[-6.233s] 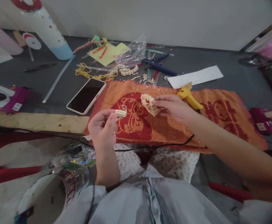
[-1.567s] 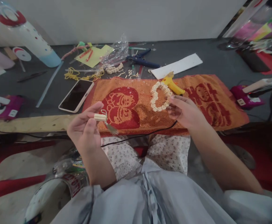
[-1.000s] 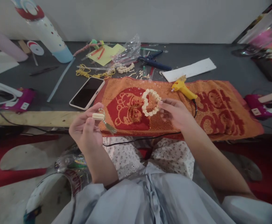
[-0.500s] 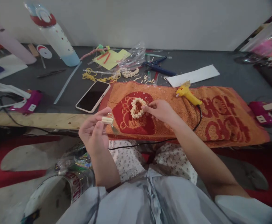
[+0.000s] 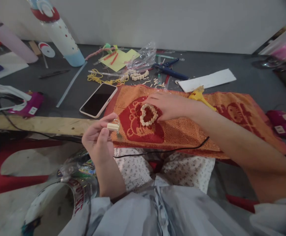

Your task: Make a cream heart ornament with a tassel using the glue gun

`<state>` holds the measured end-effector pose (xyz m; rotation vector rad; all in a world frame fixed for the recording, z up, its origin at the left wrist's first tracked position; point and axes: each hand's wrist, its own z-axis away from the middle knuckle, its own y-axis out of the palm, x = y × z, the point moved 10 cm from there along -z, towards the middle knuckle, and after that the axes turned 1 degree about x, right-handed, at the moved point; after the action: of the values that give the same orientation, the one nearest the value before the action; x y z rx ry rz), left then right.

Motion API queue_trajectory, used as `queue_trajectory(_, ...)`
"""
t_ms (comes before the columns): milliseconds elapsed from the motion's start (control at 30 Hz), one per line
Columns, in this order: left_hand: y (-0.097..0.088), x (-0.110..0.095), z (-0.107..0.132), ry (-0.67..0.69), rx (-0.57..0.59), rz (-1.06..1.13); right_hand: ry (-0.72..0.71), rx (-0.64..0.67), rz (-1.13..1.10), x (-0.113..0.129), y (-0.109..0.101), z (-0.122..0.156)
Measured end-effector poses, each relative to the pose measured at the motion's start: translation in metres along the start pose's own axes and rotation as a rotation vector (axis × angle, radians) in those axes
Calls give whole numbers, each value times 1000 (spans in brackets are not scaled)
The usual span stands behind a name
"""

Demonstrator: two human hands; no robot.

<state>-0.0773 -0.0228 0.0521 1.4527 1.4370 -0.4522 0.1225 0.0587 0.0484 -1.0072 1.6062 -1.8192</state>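
Between the thumb and fingers of my left hand (image 5: 99, 137) is a small cream-coloured block (image 5: 113, 127) that looks like short sticks side by side, with a thin loop at its end. A cream heart-shaped ring (image 5: 146, 123) of small pieces lies on the orange towel (image 5: 130, 91), over the towel's red printed patch. My right hand (image 5: 166, 104) reaches over the towel just right of the heart, fingers spread and thumb apart. Whether its fingertips touch the heart's edge I cannot tell. Partly behind my right forearm lies a yellow hot glue gun (image 5: 199, 95).
A phone (image 5: 99, 100) lies left of the towel. Behind it are yellow cord (image 5: 93, 77), small loose cream pieces (image 5: 155, 82), blue-handled pliers (image 5: 169, 70) and a white strip (image 5: 208, 80). A bottle (image 5: 64, 42) stands at the back left. A black cable (image 5: 162, 151) runs along the table's front edge.
My right hand has let go of the heart's right edge and moved up and over the towel, its fingers now spread. My left hand keeps the cream block in nearly the same place.
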Motion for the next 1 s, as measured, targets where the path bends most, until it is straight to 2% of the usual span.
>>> queue_trajectory(200, -1, 3, 0, -10, -7, -48, -139, 158, 110, 15, 12, -18)
queue_trajectory(433, 2, 7, 1, -10, 24, -54, -177, 195, 112, 18, 15, -23)
queue_trajectory(633, 3, 7, 1, -18, 22, -84, -48, 184, 107, 12, 7, -23)
queue_trajectory(767, 2, 6, 1, -23, 10, -106, -18, 162, 130, 11, -3, -18)
queue_trajectory(867, 2, 5, 1, -22, 10, -101, 45, 91, 139, 10, -11, -14)
queue_trajectory(1000, 3, 6, 2, -28, -3, -133, 230, -39, 145, 3, -9, -7)
